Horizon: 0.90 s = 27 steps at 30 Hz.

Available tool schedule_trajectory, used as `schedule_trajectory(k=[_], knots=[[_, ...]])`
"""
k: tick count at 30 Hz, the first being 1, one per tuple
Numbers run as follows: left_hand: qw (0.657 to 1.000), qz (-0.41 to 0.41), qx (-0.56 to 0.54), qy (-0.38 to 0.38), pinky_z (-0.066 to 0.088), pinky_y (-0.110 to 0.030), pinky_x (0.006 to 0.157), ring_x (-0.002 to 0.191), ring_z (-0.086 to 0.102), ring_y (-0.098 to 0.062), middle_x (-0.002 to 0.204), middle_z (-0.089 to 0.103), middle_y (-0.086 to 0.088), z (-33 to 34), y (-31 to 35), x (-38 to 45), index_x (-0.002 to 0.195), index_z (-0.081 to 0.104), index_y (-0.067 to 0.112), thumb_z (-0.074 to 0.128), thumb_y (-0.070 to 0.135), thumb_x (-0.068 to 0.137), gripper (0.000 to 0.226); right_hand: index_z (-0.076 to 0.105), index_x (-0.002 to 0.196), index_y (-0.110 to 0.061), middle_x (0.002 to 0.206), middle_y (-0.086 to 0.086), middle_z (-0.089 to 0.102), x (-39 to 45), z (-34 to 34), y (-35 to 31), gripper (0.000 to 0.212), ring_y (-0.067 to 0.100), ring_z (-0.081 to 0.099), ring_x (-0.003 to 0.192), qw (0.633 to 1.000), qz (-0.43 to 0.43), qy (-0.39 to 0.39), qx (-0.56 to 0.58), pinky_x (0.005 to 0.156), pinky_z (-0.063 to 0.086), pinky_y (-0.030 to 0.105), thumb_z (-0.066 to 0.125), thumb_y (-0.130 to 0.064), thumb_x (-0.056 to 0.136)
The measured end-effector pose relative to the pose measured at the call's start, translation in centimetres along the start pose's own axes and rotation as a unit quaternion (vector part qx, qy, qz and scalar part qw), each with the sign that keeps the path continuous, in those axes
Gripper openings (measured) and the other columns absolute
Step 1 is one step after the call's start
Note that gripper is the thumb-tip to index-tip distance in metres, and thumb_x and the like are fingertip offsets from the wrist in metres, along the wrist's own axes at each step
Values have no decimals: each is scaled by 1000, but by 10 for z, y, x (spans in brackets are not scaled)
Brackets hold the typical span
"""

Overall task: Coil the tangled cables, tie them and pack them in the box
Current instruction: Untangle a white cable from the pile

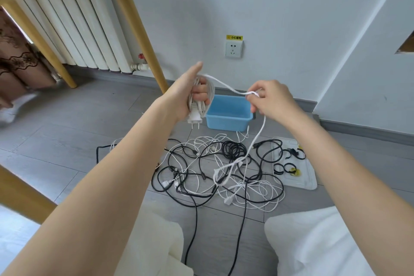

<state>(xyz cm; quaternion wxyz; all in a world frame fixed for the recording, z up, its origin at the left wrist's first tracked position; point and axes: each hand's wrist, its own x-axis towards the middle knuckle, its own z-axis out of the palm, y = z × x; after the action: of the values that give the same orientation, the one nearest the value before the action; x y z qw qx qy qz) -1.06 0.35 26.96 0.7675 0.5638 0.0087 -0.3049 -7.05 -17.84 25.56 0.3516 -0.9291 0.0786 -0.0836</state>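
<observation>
My left hand (194, 92) grips a coil of white cable (210, 92), and its two-pin plug (194, 119) hangs below the fist. From the coil the white cable runs right to my right hand (272, 101), which pinches it between the fingertips. Below that hand the cable drops to a knot (220, 173) in the tangled pile of black and white cables (215, 170) on the floor. The blue box (228, 116) stands empty behind the pile, near the wall.
A white tray (300, 177) with black cable ties (284, 168) lies right of the pile. Wooden table legs (139, 36) and a white radiator (78, 31) stand at the left. A wall socket (233, 49) sits above the box. My white-clad knees (313, 244) fill the bottom.
</observation>
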Motion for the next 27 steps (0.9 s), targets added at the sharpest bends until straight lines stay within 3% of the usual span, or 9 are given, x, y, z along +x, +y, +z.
schedule_trajectory(k=[3,5,8,13,15,17,19,24,27], knots=[[997,16,72,19,38,-16,44,29,25,-6,36,27,10,-8,0,2,63,34,19,42,34,98,38,67,78,-12,47,-9,56,-2,-8,-5,11,-1,44,37,995,-12,18,102,41,34,9,60,-13,87],[979,37,195,42,37,-21,46,30,27,-7,37,29,10,-15,-5,2,63,35,18,41,29,98,37,66,75,-13,45,-9,54,-5,-17,-10,14,0,40,39,974,-7,-12,228,38,29,10,61,-11,87],[945,-3,327,-6,39,-21,48,35,30,-8,41,33,10,-20,-14,-2,63,39,17,39,40,98,42,68,76,-13,45,-11,49,-6,-27,-12,15,3,39,46,951,-22,-22,309,46,31,12,60,-14,89],[952,-51,252,-165,39,-17,46,32,23,-7,40,25,10,10,-13,-13,63,34,17,25,48,99,48,61,76,-15,39,-12,31,1,-19,3,22,5,26,40,910,69,62,403,51,27,20,51,-20,95],[958,-51,154,-236,39,-19,48,31,23,-5,39,26,12,24,-8,-15,62,36,17,22,48,99,50,57,72,-16,39,-11,31,-1,-9,4,26,6,24,37,924,108,66,362,46,23,22,48,-18,96],[952,-42,18,-303,42,-19,52,31,29,-3,39,31,11,34,-1,-16,60,43,17,23,47,97,53,52,64,-17,48,-4,41,-3,4,0,34,12,34,44,984,83,37,154,48,24,25,42,-15,96],[941,-14,-118,-317,45,-20,60,36,38,-5,42,37,8,37,5,-14,65,45,16,29,45,94,45,48,61,-16,58,1,48,-10,20,-9,40,20,44,58,999,16,-32,-37,55,30,28,34,-18,98],[953,97,-282,-53,35,-26,62,47,37,-12,55,35,1,19,8,0,70,34,12,38,42,94,39,46,61,-16,57,-2,48,-28,35,-16,42,16,46,56,982,-82,-141,-93,60,37,31,36,-30,100],[972,135,-173,88,31,-23,54,44,37,-11,47,38,2,5,3,12,67,33,14,43,46,93,42,45,57,-16,51,-2,44,-30,26,-19,41,18,42,54,977,-132,-127,-110,55,33,31,46,-31,95]])
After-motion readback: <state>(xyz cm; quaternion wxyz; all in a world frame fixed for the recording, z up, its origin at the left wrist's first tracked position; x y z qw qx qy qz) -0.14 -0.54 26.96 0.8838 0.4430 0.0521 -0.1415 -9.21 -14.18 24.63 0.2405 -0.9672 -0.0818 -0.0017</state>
